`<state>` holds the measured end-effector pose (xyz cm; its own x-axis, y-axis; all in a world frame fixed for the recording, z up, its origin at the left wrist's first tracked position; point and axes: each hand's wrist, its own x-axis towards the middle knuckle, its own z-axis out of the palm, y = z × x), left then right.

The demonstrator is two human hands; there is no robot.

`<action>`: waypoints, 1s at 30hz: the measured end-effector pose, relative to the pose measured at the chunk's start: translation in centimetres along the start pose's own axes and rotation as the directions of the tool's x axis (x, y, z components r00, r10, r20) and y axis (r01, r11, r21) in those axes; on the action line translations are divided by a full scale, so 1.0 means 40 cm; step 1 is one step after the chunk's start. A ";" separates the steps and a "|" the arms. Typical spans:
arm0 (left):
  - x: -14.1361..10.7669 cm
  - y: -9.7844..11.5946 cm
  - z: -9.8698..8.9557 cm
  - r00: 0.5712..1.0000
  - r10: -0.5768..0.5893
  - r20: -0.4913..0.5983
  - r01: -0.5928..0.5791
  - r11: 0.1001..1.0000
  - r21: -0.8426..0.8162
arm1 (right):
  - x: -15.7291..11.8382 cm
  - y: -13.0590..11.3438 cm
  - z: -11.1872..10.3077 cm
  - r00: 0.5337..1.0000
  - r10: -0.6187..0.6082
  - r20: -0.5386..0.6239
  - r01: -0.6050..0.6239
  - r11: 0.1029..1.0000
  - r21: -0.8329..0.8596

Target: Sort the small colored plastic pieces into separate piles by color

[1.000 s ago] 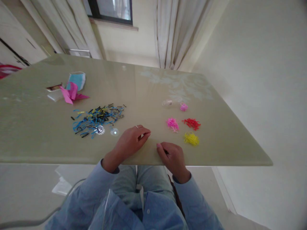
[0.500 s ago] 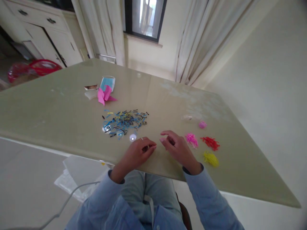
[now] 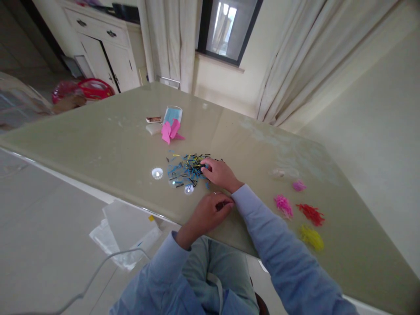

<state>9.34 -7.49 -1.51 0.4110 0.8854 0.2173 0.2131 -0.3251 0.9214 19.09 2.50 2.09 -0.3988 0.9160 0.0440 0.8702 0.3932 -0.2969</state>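
The right hand (image 3: 222, 173) is narrowly curled at the right side of the blue and black bands (image 3: 187, 168) on the table (image 3: 124, 148) — whether it pinches one, I cannot tell. The left hand (image 3: 208, 213) is curled too, its content hidden. Lifting one band lightly should avoid dragging its neighbours.

On the far left of the table (image 3: 82, 148) lies a blue face mask (image 3: 173, 114) – a pink folded piece (image 3: 167, 133) overlaps its near edge. Beyond stand a white cabinet (image 3: 101, 39), far left, and a dark-framed window (image 3: 226, 30) between pale curtains (image 3: 295, 65). Near left – plastic sheets (image 3: 127, 229) on the floor (image 3: 49, 227).
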 end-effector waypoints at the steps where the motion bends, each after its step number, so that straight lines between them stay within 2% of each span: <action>1: 0.000 -0.001 0.000 1.000 -0.004 0.001 0.004 1.000 0.008 | 0.013 -0.003 0.006 1.000 0.004 0.002 -0.004 1.000 -0.017; 6: -0.001 -0.001 0.000 1.000 0.010 0.000 -0.010 1.000 0.016 | 0.038 -0.013 0.018 1.000 0.030 0.004 -0.030 0.997 -0.067; 15: -0.002 0.000 -0.001 1.000 0.009 0.014 -0.009 1.000 0.023 | 0.027 -0.019 0.014 0.999 0.034 -0.004 -0.034 0.990 -0.139; 24: 0.002 -0.003 0.002 0.999 0.022 -0.028 -0.021 0.999 0.032 | 0.039 -0.021 0.014 0.999 0.046 0.015 -0.043 0.985 -0.165; 30: 0.001 -0.004 0.000 1.000 0.010 -0.012 -0.010 0.999 0.033 | 0.031 -0.025 0.007 0.998 0.057 0.006 -0.055 0.985 -0.166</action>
<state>9.35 -7.40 -1.64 0.4027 0.8859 0.2303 0.2383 -0.3443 0.9081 17.66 3.24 2.19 -0.3507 0.9362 0.0212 0.9266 0.3502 -0.1369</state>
